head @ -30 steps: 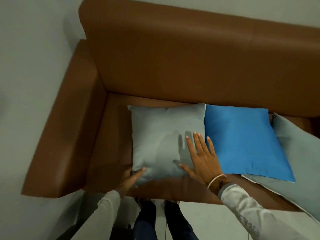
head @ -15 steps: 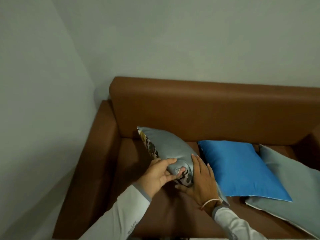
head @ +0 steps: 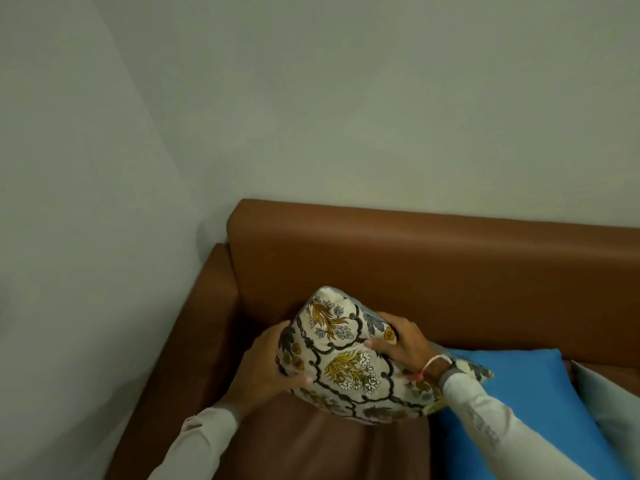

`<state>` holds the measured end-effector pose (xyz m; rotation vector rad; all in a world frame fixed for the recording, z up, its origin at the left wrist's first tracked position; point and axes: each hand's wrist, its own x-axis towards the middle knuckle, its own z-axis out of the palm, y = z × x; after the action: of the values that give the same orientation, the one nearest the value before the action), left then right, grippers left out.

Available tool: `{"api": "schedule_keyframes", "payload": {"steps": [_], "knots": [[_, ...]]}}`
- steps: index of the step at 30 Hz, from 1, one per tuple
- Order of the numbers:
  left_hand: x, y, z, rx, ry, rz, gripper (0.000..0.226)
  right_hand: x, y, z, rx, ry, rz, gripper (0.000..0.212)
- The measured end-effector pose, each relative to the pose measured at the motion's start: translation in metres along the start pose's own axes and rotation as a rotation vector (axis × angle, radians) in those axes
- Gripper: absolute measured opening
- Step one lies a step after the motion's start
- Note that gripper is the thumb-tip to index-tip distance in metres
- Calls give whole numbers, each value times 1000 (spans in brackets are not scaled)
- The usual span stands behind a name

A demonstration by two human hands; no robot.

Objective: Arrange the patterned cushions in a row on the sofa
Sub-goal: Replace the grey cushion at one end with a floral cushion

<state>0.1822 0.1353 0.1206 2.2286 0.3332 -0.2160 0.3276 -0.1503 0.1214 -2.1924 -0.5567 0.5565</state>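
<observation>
A brown leather sofa (head: 433, 268) sits in the corner of a room with pale grey walls (head: 311, 98). Its back runs across from 9 o'clock to 3 o'clock, and one armrest goes down the side at 8 o'clock.

A square cushion with a cream cover and yellow flowers, grey-blue leaves and dark curly lines (head: 346, 362) is near the middle of the view, a bit toward 6 o'clock. It stands tilted, with one corner pointing up at 12 o'clock toward the sofa back. Its bottom edge rests on the brown seat.

The left hand (head: 266, 365) grips the cushion on its 9 o'clock side. The thumb presses on the patterned front and the fingers wrap around behind (you cannot see their tips). The right hand (head: 405, 341) grips the cushion on its 3 o'clock side, with the thumb on the front and the fingers curled over the top edge. A thin pink band (head: 433, 362) goes around the right wrist. Both arms wear long pale grey sleeves (head: 491, 420).

A plain bright blue cushion (head: 519, 403) lies flat on the seat at 4 o'clock, just beside the patterned one, whose corner seems to lie over its edge. A pale grey-blue cushion (head: 609, 400) peeks in at the far 3 o'clock edge, next to the blue one.
</observation>
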Motion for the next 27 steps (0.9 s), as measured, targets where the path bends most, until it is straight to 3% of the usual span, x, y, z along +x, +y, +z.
{"api": "schedule_keyframes", "payload": {"steps": [3,5,9,11,15,20,23,27], "knots": [[36,-30,14,155,-169,-14,141,8,20,2,49,20,-42,35],[62,-39,23,184,-240,-26,145,8,32,-3,72,36,-63,40],[92,-38,43,16,-223,-3,134,-5,54,-14,-147,-51,18,108],[95,-31,53,-16,-160,31,116,-13,58,-11,-174,-25,104,125],[99,-14,44,41,-64,103,93,-7,50,-7,-107,146,115,103],[99,-6,-19,-78,32,175,87,39,1,-25,40,137,61,77],[106,-10,-63,-63,92,195,81,71,-20,-19,77,112,30,83],[122,-34,-87,-10,78,138,97,106,-29,5,47,81,30,98]]}}
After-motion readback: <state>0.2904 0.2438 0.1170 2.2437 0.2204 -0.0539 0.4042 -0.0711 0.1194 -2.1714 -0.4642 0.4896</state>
